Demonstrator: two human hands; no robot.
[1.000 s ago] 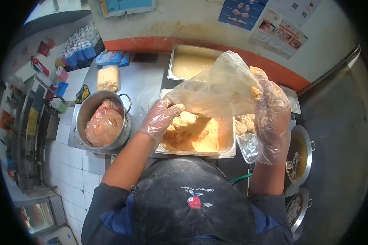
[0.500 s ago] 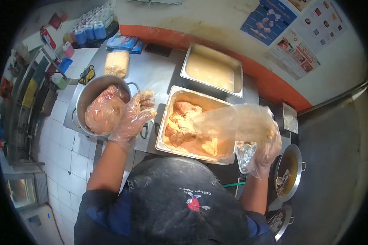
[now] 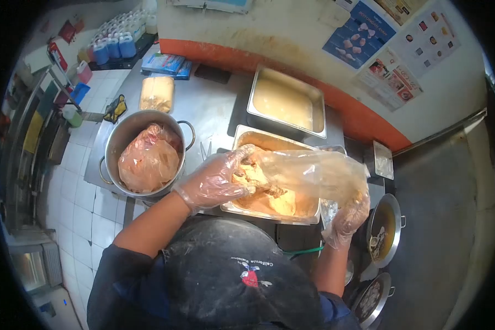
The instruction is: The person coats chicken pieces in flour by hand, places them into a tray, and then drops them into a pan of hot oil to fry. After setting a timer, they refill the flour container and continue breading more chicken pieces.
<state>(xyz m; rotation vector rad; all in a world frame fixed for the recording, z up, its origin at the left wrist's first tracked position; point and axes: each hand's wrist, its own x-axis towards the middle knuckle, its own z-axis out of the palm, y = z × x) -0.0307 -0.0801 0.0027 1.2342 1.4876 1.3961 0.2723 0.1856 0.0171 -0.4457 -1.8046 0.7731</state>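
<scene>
My left hand, in a clear plastic glove, reaches over the left side of a metal tray. Its fingers and thumb curl around a flour-coated piece of chicken. More coated chicken lies beside it on the powdery tray bottom. My right hand, also gloved, is closed on one end of a clear plastic bag. The bag stretches leftward across the tray, its other end close to my left fingertips. Part of the tray's contents is hidden behind the bag.
At left stands a large pot with bagged raw meat. Behind the tray is a pan of pale liquid. A bag of yellowish powder sits at the back left. Two woks, one holding oil, are at right.
My left hand has moved right, from beside the pot to the chicken in the tray, and closed around a piece. My right hand still holds the bag. The view has shifted slightly.
</scene>
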